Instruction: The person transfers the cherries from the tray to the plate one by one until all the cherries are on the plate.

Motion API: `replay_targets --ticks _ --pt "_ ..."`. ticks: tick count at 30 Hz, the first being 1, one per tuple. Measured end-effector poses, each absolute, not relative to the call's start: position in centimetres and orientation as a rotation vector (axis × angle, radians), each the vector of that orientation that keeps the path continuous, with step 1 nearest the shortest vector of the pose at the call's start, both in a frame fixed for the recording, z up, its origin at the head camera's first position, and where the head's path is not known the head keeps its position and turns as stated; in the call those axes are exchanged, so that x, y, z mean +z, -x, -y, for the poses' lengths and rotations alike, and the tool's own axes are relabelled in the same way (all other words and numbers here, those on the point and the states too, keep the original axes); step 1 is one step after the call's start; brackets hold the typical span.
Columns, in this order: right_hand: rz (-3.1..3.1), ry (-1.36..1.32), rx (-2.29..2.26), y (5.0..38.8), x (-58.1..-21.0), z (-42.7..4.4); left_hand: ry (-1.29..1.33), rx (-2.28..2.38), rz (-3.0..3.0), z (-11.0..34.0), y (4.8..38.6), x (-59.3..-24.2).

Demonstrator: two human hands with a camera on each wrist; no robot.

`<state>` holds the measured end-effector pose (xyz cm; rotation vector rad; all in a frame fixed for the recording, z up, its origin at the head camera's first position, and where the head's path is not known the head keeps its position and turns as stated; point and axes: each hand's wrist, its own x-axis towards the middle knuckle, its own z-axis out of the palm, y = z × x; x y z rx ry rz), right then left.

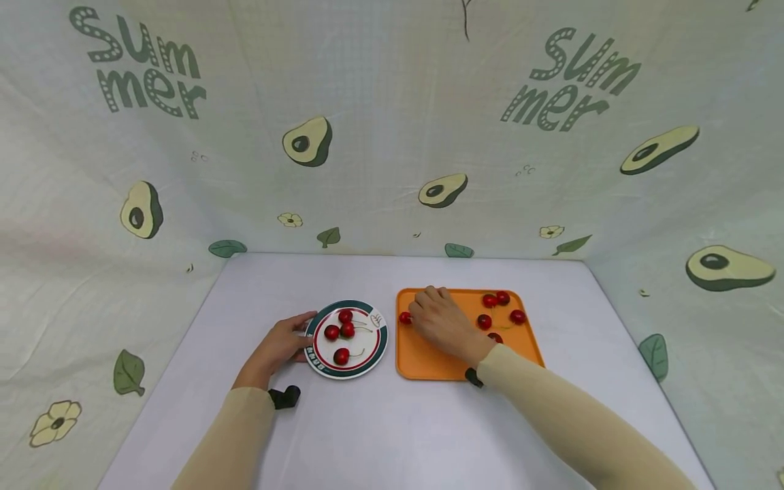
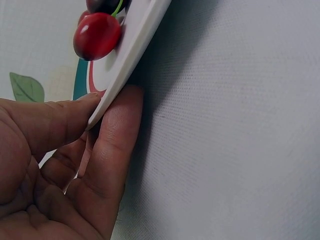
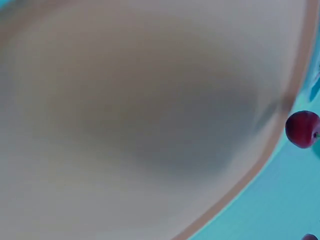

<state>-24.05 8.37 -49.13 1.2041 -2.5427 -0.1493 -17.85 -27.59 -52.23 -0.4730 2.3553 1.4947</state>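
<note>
L hand (image 1: pixel 282 345) pinches green-rimmed plate (image 1: pixel 382 340) at edge nearest it, thumb atop; 4 cherries (image 1: pixel 341 356) inside. R hand (image 1: pixel 441 321) over orange tray (image 1: pixel 429 364), fingertips hidden, can't tell grip; 1 cherry (image 1: pixel 404 318) just L, 5 cherries (image 1: pixel 484 322) R. Narrow white table (image 1: pixel 392 422) gap btwn plate & tray.

"What's on your white plate (image 1: pixel 375 361)?"
"Four glossy red cherries (image 1: pixel 331 332), some stemmed; I pinch its green-banded rim."
"And the orange tray (image 1: pixel 429 364)?"
"Six more cherries (image 1: pixel 517 317) show, one apart near its left edge."
</note>
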Motion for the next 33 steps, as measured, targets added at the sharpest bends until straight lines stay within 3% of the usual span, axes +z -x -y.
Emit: replay_targets --ticks 22,33 --pt "2.322 -1.397 -0.112 21.3 -49.6 1.0 0.446 1.555 -2.315 27.7 17.9 -52.4" --pt "2.411 -1.375 -0.126 21.1 -51.0 2.3 0.445 1.551 -2.31 27.8 17.9 -52.4"
